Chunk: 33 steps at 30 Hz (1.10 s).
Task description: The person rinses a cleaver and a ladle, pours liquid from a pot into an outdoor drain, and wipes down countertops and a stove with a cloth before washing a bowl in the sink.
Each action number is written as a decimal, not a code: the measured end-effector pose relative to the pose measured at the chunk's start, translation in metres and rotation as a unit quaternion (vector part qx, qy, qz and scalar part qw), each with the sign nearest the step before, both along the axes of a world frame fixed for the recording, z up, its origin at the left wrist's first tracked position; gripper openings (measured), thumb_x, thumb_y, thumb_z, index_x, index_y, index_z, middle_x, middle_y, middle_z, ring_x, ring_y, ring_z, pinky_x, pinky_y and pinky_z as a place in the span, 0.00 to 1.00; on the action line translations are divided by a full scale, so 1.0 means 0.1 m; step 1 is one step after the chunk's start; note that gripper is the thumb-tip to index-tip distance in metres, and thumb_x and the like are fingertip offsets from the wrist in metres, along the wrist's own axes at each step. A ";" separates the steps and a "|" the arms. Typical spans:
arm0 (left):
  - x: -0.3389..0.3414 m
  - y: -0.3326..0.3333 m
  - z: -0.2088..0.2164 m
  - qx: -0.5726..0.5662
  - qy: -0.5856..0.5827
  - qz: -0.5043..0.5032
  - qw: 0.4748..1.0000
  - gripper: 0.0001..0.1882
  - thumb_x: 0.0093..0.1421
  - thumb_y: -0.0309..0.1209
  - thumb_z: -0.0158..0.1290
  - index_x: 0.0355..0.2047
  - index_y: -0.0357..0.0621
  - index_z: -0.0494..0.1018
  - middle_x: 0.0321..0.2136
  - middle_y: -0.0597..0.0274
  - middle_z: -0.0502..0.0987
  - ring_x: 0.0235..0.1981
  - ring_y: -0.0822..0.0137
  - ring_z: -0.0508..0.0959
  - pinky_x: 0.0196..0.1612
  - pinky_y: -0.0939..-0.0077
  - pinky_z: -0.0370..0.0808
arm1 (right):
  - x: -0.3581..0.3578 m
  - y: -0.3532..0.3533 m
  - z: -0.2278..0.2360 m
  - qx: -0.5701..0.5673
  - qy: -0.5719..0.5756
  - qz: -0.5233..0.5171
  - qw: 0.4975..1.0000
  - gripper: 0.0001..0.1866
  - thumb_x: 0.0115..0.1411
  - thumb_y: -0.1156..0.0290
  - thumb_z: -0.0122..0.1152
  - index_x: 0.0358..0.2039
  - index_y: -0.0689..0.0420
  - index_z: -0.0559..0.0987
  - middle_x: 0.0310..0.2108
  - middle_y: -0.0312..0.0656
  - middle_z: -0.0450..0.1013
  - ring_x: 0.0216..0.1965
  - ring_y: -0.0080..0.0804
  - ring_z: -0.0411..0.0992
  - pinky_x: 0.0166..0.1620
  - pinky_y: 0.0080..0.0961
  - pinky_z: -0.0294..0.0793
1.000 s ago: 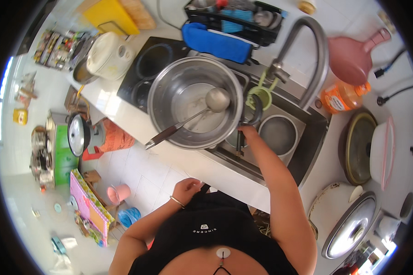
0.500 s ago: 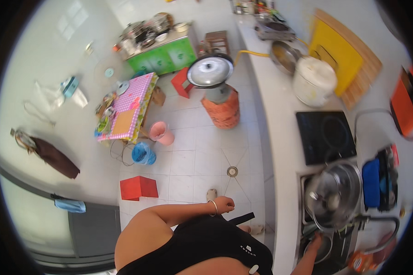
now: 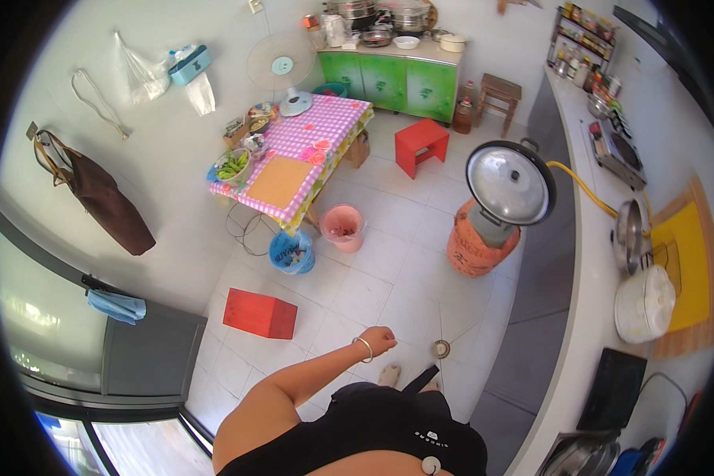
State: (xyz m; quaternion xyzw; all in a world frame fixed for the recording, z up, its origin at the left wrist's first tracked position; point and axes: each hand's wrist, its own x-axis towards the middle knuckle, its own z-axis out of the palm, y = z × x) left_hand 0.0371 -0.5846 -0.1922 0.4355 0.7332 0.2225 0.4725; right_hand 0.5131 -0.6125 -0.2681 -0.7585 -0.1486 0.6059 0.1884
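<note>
My left hand (image 3: 379, 341), with a pale bangle at the wrist, hangs in front of my body above the tiled floor (image 3: 363, 293). Its fingers curl in loosely, and I see nothing held in them. My right hand is out of view. At the lower right, the edge of the picture cuts off a metal basin (image 3: 587, 460) beside the black induction hob (image 3: 613, 389). A large wok with a domed metal lid (image 3: 512, 186) sits on an orange-wrapped stand (image 3: 476, 246) ahead of me, apart from my hand.
A low red stool (image 3: 260, 314) stands left of my hand, another red stool (image 3: 420, 147) farther off. Pink (image 3: 343, 230) and blue bins (image 3: 292, 252) stand beside the checked-cloth table (image 3: 313, 143). The white counter (image 3: 583, 262) runs along the right, holding a white pot (image 3: 645, 304).
My view has swung left, away from the sink. My right hand, which was down in the sink by a pan, has gone out of view. My left hand stays loosely curled.
</note>
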 end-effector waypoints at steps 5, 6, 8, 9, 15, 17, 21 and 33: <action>-0.24 0.63 -0.13 0.070 0.053 -0.060 0.994 0.14 0.53 0.38 0.54 0.33 0.39 0.74 0.29 0.52 0.79 0.32 0.57 0.79 0.37 0.69 0.75 | -0.91 0.64 -0.19 -0.081 0.038 0.076 0.993 0.14 0.58 0.68 0.52 0.43 0.60 0.73 0.39 0.41 0.73 0.37 0.30 0.71 0.41 0.26 0.71; -0.31 0.76 -0.09 0.061 0.054 -0.075 0.994 0.15 0.53 0.38 0.54 0.34 0.39 0.74 0.30 0.51 0.78 0.32 0.56 0.79 0.38 0.68 0.75 | -1.03 0.78 -0.24 -0.095 0.040 0.085 0.991 0.14 0.58 0.68 0.52 0.43 0.60 0.73 0.38 0.41 0.73 0.36 0.30 0.72 0.41 0.26 0.72; -0.52 1.01 -0.11 0.049 0.079 -0.097 0.991 0.16 0.53 0.39 0.54 0.36 0.40 0.74 0.32 0.51 0.78 0.35 0.56 0.78 0.40 0.67 0.74 | -1.20 1.11 -0.29 -0.109 0.038 0.091 0.989 0.13 0.58 0.68 0.52 0.42 0.60 0.74 0.37 0.41 0.73 0.35 0.30 0.72 0.40 0.26 0.73; -0.70 1.04 -0.22 0.061 0.099 -0.107 0.987 0.17 0.53 0.40 0.54 0.37 0.40 0.75 0.32 0.51 0.78 0.36 0.55 0.78 0.40 0.66 0.74 | -1.27 1.27 -0.29 -0.114 0.041 0.094 0.988 0.13 0.59 0.68 0.51 0.41 0.60 0.74 0.37 0.41 0.74 0.34 0.30 0.72 0.39 0.26 0.73; -2.49 0.63 -1.00 -0.045 0.306 -0.293 0.905 0.09 0.54 0.38 0.52 0.31 0.48 0.75 0.35 0.53 0.76 0.41 0.51 0.75 0.43 0.61 0.72 | -1.87 2.77 0.14 -0.031 0.098 0.168 0.980 0.12 0.60 0.67 0.51 0.39 0.60 0.76 0.34 0.41 0.75 0.31 0.29 0.74 0.36 0.25 0.76; -2.91 0.55 -0.93 -0.241 0.328 -0.239 0.881 0.09 0.53 0.35 0.51 0.34 0.49 0.74 0.34 0.54 0.77 0.39 0.52 0.76 0.41 0.59 0.73 | -2.36 3.52 0.50 0.052 0.169 0.248 0.953 0.13 0.60 0.65 0.52 0.38 0.60 0.76 0.36 0.41 0.75 0.32 0.29 0.74 0.38 0.25 0.75; -3.47 -0.18 -1.12 -0.216 0.332 -0.096 0.913 0.11 0.54 0.40 0.52 0.24 0.46 0.73 0.26 0.52 0.76 0.28 0.53 0.76 0.29 0.60 0.73 | -3.63 4.55 1.38 0.142 0.232 0.350 0.896 0.16 0.60 0.64 0.53 0.44 0.61 0.74 0.41 0.41 0.74 0.35 0.26 0.73 0.43 0.22 0.72; -5.65 1.81 -1.74 -0.231 -0.130 0.354 0.897 0.09 0.57 0.37 0.48 0.26 0.47 0.69 0.20 0.59 0.72 0.21 0.60 0.74 0.21 0.66 0.70 | -5.64 5.25 2.05 0.167 0.260 0.313 0.898 0.17 0.59 0.65 0.54 0.47 0.58 0.73 0.40 0.38 0.74 0.36 0.22 0.71 0.39 0.18 0.69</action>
